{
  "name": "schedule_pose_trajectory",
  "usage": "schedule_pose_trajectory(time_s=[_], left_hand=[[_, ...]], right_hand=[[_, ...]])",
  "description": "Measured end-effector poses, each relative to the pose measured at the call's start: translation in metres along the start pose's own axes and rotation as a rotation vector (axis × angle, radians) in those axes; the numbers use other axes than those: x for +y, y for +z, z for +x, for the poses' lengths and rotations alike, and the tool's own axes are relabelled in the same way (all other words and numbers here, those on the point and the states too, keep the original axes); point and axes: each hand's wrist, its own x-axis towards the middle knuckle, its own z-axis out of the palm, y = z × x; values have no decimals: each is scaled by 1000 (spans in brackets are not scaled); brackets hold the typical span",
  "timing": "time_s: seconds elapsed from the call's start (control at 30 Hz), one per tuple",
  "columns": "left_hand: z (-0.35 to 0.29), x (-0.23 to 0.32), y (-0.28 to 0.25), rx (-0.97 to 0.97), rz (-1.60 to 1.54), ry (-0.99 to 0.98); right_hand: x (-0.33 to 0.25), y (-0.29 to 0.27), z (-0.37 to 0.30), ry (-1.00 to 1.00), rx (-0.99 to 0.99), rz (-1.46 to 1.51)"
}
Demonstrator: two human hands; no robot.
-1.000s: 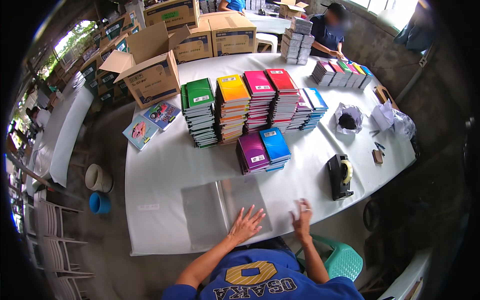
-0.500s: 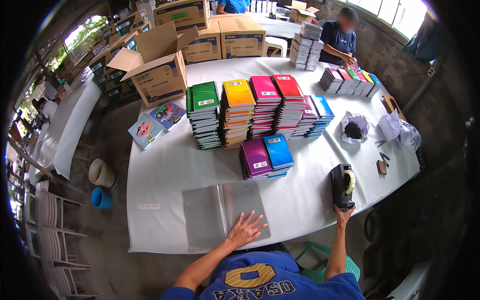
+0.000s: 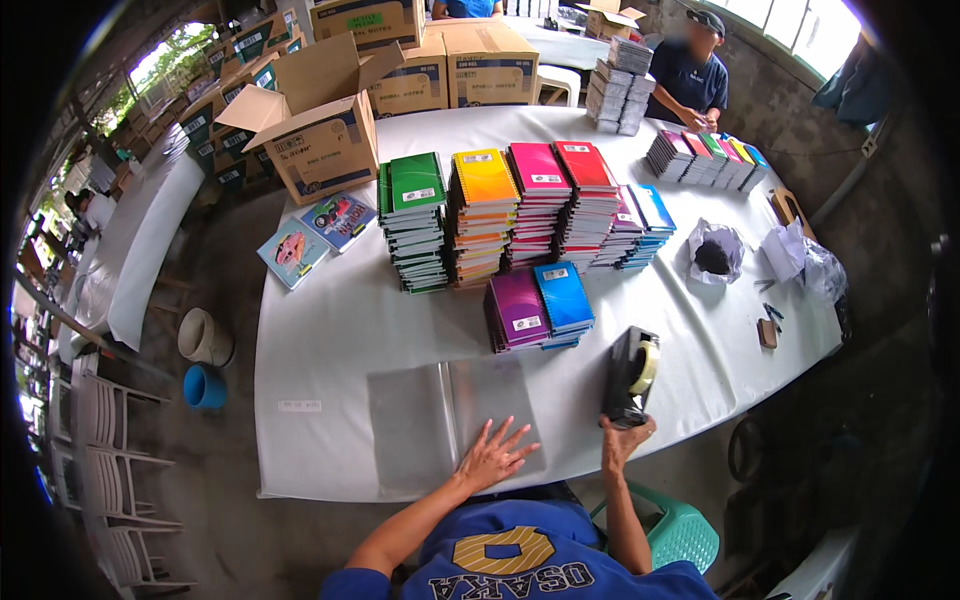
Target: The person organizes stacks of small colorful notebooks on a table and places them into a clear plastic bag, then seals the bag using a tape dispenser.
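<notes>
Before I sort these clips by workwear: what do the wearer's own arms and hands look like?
The left hand and right hand wear no gloves, and no watch shows on either wrist. Blue sleeves leave the forearms bare and match the blue shirt, which has a striped gold mark and pale-edged lettering.

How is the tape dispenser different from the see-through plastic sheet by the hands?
The tape dispenser is black and chunky, while the plastic sheet is clear and flat. The sheet is wider than the dispenser. The right hand grips the dispenser's near end, but the left hand lies spread on the sheet. Both have one of the person's hands on them.
</notes>
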Motion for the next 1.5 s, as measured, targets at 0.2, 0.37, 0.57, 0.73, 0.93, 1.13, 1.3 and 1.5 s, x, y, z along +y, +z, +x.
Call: schedule_pose_trajectory(time_s=[0.2, 0.37, 0.57, 0.73, 0.93, 1.13, 1.3, 1.5], left_hand=[[-1, -2, -2, -18, -42, -4], [-2, -1, -1, -15, -37, -10], [2, 1, 2, 25, -19, -13], [2, 0, 2, 57, -25, -39], [-3, -5, 35, 222, 38, -9], [-1, -8, 41, 161, -17, 46], [1, -11, 43, 72, -116, -36], [-44, -38, -6, 311, -61, -385]], right_hand=[[-46, 20, -50, 10, -155, -17], [-67, 32, -61, -38, -155, -6], [-72, 46, -73, -72, -211, -9], [-56, 54, -74, -102, -271, 62], [-17, 54, -73, -142, -406, 300], [-18, 9, -73, -321, -541, -12], [-21, 9, -79, -701, -909, -18], [15, 26, -55, -892, -926, -31]])
